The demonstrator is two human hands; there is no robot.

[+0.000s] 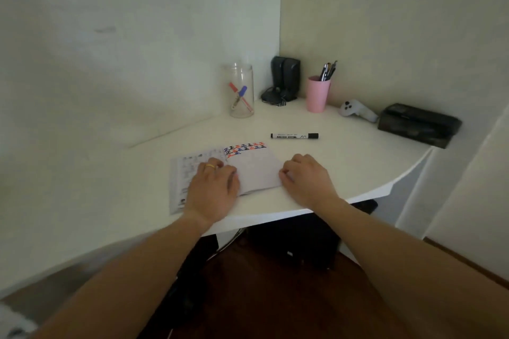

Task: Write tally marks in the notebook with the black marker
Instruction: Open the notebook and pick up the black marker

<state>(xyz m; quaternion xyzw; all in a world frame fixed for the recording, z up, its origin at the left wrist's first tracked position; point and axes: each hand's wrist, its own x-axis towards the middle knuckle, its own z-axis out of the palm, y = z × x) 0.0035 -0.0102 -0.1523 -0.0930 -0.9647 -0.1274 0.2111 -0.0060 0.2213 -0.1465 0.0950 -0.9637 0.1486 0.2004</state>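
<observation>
An open notebook point(254, 170) lies on the white corner desk point(344, 159), with rows of red, blue and black tally marks along the top of its right page. My left hand point(212, 190), wearing a gold ring, rests flat on the left page near the spine. My right hand point(305, 177) lies with curled fingers at the right page's edge and holds nothing. The black marker point(294, 136), white-barrelled with a black cap on, lies on the desk beyond the notebook, apart from both hands.
A glass jar point(241, 91) with a red and a blue marker stands at the back. Black speakers point(285, 77), a pink cup point(318, 93) of pens, a white controller point(356, 110) and a dark case point(418, 124) line the right wall.
</observation>
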